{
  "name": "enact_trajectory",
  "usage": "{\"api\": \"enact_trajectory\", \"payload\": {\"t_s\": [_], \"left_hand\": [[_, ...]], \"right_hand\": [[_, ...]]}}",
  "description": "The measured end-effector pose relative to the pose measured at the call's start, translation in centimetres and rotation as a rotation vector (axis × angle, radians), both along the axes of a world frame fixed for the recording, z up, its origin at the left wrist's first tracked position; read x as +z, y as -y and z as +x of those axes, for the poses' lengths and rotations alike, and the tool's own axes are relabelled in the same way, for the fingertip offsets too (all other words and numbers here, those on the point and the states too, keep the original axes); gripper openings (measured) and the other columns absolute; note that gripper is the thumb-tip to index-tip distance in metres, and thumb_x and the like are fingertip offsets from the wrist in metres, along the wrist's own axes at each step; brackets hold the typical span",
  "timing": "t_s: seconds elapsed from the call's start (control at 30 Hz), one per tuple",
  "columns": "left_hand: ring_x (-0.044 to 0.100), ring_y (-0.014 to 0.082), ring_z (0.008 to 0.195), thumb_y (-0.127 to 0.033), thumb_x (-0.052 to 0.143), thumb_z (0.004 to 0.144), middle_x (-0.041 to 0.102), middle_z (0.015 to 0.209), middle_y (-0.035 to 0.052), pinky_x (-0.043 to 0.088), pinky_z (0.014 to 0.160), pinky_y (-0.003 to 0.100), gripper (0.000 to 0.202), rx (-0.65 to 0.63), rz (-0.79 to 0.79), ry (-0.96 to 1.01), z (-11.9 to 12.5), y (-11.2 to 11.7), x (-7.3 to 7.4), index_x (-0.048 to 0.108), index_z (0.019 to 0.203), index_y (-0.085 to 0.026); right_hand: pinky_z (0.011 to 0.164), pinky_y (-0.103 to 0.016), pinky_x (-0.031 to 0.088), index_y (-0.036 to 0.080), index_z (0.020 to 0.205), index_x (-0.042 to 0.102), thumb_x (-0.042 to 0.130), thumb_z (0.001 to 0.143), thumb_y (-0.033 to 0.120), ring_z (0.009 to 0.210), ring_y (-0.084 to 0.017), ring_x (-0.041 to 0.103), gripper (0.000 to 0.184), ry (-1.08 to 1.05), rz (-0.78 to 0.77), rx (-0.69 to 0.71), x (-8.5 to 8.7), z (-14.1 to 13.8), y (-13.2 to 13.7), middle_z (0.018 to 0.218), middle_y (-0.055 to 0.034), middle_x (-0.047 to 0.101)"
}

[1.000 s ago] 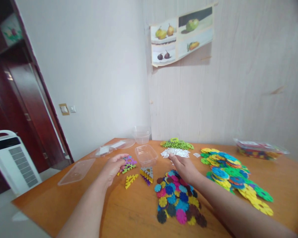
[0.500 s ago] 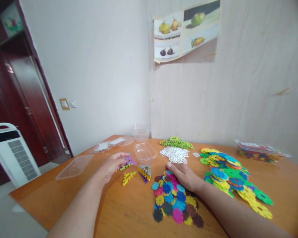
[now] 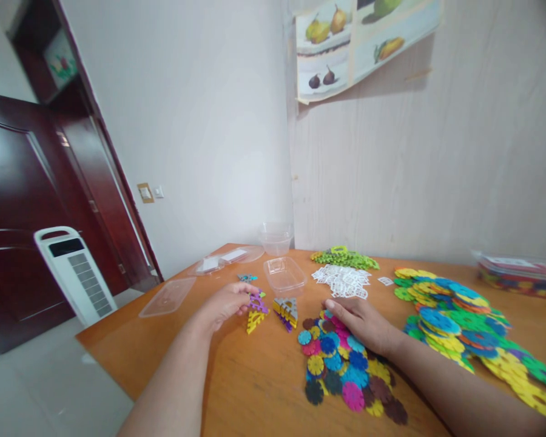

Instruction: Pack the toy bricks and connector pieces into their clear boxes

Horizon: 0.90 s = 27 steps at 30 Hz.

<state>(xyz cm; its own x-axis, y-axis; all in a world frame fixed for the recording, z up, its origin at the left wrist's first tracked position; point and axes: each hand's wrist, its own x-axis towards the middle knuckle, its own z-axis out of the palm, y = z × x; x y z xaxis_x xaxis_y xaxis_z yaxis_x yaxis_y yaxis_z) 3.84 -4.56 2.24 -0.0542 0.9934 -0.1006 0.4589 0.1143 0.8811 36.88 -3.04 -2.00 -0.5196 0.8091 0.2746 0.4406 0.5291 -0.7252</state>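
My left hand (image 3: 227,305) pinches a purple notched triangle piece (image 3: 258,303) between thumb and fingers. Close under it is a yellow notched triangle piece (image 3: 256,321), and a bit of green shows behind. Just right of these stands a stack of triangle pieces (image 3: 286,309), grey and yellow with purple at its lower edge. My right hand (image 3: 364,321) rests on the back of a heap of small notched discs (image 3: 334,363) in many colours. Its fingers are curled together, thumb on top; whatever they hold, if anything, is hidden.
A blue-grey piece (image 3: 247,278) lies behind my left hand. Farther back are a clear tub (image 3: 286,291), clear lids (image 3: 168,297), white pieces (image 3: 342,280) and green pieces (image 3: 350,260). Large discs (image 3: 455,321) spread at right, near a filled clear box (image 3: 521,276).
My left hand has moved the purple piece toward me, over the yellow triangle, uncovering the blue-grey piece. The view has turned left. My right hand stays on the disc heap.
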Motion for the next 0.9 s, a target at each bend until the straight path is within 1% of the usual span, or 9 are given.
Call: {"api": "enact_trajectory", "payload": {"t_s": [0.1,0.17,0.3,0.43,0.53,0.63,0.77,0.9], "left_hand": [[0.051,0.0118,0.060,-0.028,0.059,0.064,0.066,0.073,0.0014,0.032,0.055,0.022,0.031,0.015,-0.037,-0.082,0.1,0.1,-0.2,0.065,0.092,-0.017],[0.053,0.0124,0.061,-0.032,0.062,0.064,0.067,0.073,0.0009,0.031,0.054,0.022,0.030,0.009,-0.038,-0.137,0.0,0.1,-0.4,0.063,0.090,-0.017],[0.055,0.0140,0.061,-0.041,0.069,0.063,0.065,0.068,0.0000,0.032,0.054,0.022,0.028,-0.061,-0.011,-0.214,-0.6,-0.2,-1.1,0.062,0.077,-0.017],[0.053,0.0142,0.055,-0.044,0.063,0.069,0.060,0.056,-0.0001,0.033,0.052,0.024,0.027,-0.094,-0.002,-0.233,-1.1,-0.6,-1.8,0.055,0.063,-0.018],[0.054,0.0145,0.053,-0.039,0.062,0.068,0.060,0.054,0.0000,0.033,0.051,0.024,0.022,-0.108,-0.013,-0.235,-1.0,-0.5,-1.9,0.056,0.065,-0.019],[0.055,0.0140,0.052,-0.035,0.062,0.066,0.060,0.054,-0.0011,0.034,0.050,0.023,0.016,-0.111,-0.017,-0.230,-0.6,-0.2,-1.7,0.057,0.069,-0.019],[0.053,0.0133,0.051,-0.031,0.060,0.065,0.059,0.053,-0.0021,0.036,0.050,0.024,0.014,-0.126,-0.043,-0.230,-0.2,0.0,-1.3,0.060,0.071,-0.019],[0.054,0.0143,0.052,-0.030,0.059,0.065,0.061,0.055,-0.0005,0.036,0.051,0.024,0.012,-0.135,-0.033,-0.268,-0.4,0.0,-1.3,0.059,0.071,-0.019]], "right_hand": [[0.061,-0.025,0.037,0.018,0.069,0.055,0.035,0.095,0.061,0.066,-0.014,0.050,0.054,0.001,-0.022,0.016,0.0,0.0,-0.1,0.067,0.0018,0.059],[0.062,-0.026,0.038,0.018,0.071,0.058,0.036,0.095,0.061,0.067,-0.015,0.052,0.054,0.000,-0.018,0.016,0.0,0.0,-0.1,0.070,0.0012,0.062],[0.064,-0.026,0.039,0.018,0.071,0.059,0.037,0.095,0.061,0.070,-0.016,0.054,0.053,-0.001,-0.001,0.015,0.0,0.0,-0.1,0.070,0.0004,0.062],[0.065,-0.027,0.040,0.018,0.072,0.058,0.036,0.095,0.061,0.069,-0.016,0.053,0.053,0.003,-0.011,0.017,-0.2,0.0,-0.3,0.070,0.0005,0.060],[0.063,-0.026,0.040,0.019,0.069,0.055,0.036,0.094,0.062,0.068,-0.015,0.049,0.053,0.006,-0.005,0.005,-0.3,0.1,-0.3,0.067,0.0014,0.055],[0.062,-0.025,0.038,0.019,0.069,0.053,0.035,0.094,0.062,0.068,-0.015,0.048,0.054,0.019,0.009,0.002,-0.3,0.1,-0.4,0.067,0.0019,0.052],[0.063,-0.025,0.039,0.019,0.069,0.052,0.034,0.095,0.063,0.068,-0.015,0.049,0.054,0.042,0.009,0.000,-0.2,0.1,-0.4,0.067,0.0021,0.052],[0.065,-0.026,0.040,0.019,0.072,0.055,0.034,0.095,0.062,0.070,-0.016,0.052,0.053,0.034,-0.001,0.011,-0.1,0.1,-0.3,0.070,0.0015,0.057]]}}
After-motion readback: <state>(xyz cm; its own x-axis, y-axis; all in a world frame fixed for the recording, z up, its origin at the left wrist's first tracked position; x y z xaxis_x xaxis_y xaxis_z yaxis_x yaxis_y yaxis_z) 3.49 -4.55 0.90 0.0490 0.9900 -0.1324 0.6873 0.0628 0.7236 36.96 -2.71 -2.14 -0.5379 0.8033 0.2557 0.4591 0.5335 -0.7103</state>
